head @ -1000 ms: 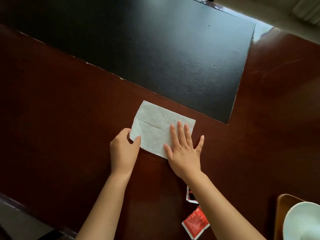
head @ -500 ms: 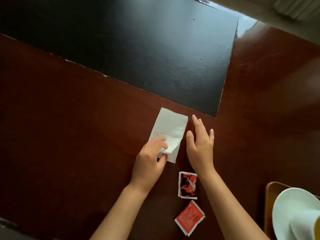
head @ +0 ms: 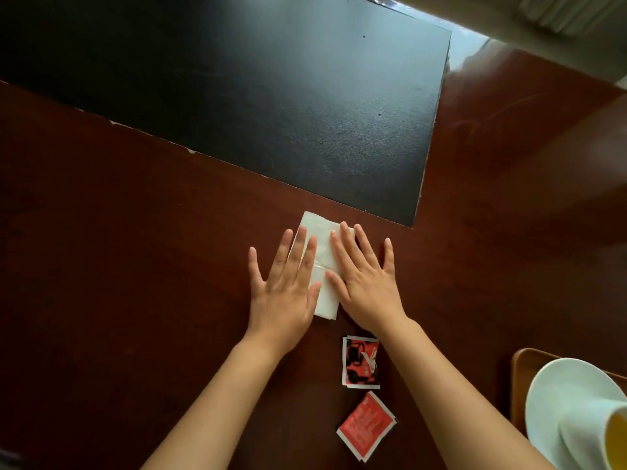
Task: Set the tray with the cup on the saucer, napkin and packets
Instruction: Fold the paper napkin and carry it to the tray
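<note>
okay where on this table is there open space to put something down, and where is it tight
Bare wood lies left of the left hand, and right of the right hand up to the black mat, itself bare. It is crowded near the edge: two red packets sit between the forearms below the napkin, with the tray, saucer and cup at far right.

Likely an office or hotel room; a polished dark wooden desk point(head: 135, 266) with an inset black writing pad point(head: 271, 96); pale curtain point(head: 573, 11) at the far edge
</note>
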A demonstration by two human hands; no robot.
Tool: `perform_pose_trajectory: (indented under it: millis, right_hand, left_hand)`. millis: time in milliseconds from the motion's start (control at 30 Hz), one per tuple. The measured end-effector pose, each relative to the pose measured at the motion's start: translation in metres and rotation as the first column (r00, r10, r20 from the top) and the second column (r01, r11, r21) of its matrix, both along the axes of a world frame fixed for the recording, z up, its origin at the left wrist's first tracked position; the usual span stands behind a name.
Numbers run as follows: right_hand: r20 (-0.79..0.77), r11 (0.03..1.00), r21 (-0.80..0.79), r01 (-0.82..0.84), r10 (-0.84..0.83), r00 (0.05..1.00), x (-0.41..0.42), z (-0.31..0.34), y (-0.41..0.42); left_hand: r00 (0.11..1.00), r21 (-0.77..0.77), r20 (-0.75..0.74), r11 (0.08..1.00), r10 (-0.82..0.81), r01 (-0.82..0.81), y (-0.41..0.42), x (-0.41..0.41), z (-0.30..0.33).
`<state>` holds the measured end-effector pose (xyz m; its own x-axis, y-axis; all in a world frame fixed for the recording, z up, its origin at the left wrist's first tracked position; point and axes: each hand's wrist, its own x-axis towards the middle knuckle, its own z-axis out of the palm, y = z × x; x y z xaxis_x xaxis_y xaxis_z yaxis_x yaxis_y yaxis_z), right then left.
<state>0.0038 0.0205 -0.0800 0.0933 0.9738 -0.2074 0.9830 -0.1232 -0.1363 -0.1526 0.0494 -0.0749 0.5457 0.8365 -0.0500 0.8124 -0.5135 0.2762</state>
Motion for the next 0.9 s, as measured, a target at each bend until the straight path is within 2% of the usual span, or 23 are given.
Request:
perform_pose_trajectory:
  millis: [67, 167, 367, 467, 600, 667, 767, 900]
  right_hand:
    - [0.013, 1.0, -0.002, -0.004, 0.004, 1.0, 0.001, -0.002, -0.001]
    - [0.034, 1.0, 0.006, -0.01, 0.01, 0.999, 0.003, -0.002, -0.001]
    - [0.064, 1.0, 0.0, -0.028, 0.028, 0.998, 0.006, -0.002, 0.0]
    - [0.058, 0.999, 0.003, -0.032, 0.031, 0.998, 0.006, -0.002, 0.001]
    - [0.037, 0.999, 0.004, -0.032, 0.032, 0.999, 0.007, -0.001, 0.002]
    - [-0.028, 0.999, 0.029, -0.034, 0.035, 0.999, 0.008, 0.001, 0.003]
    - [-0.161, 0.987, 0.123, -0.106, 0.125, 0.979, 0.008, 0.011, -0.002]
    - [-0.127, 0.938, 0.25, -0.24, 0.277, 0.952, 0.007, 0.02, -0.024]
  left_hand:
    - [0.995, -0.031, -0.091, 0.999, -0.028, 0.026, 0.002, 0.001, -0.009]
    - [0.988, -0.041, -0.153, 0.999, -0.011, 0.005, 0.002, 0.003, -0.01]
    - [0.988, -0.098, -0.151, 0.995, -0.035, 0.02, -0.005, -0.022, -0.001]
    - [0.982, -0.119, -0.117, 0.983, -0.152, 0.138, -0.006, -0.048, 0.007]
    - [0.956, -0.06, -0.034, 0.956, -0.291, 0.288, 0.0, -0.069, 0.011]
    - [0.94, -0.01, 0.033, 0.941, -0.339, 0.34, 0.004, -0.073, 0.01]
    - [0.93, 0.024, 0.14, 0.94, -0.339, 0.34, 0.01, -0.073, 0.008]
    - [0.918, 0.058, 0.246, 0.95, -0.312, 0.307, 0.01, -0.069, 0.007]
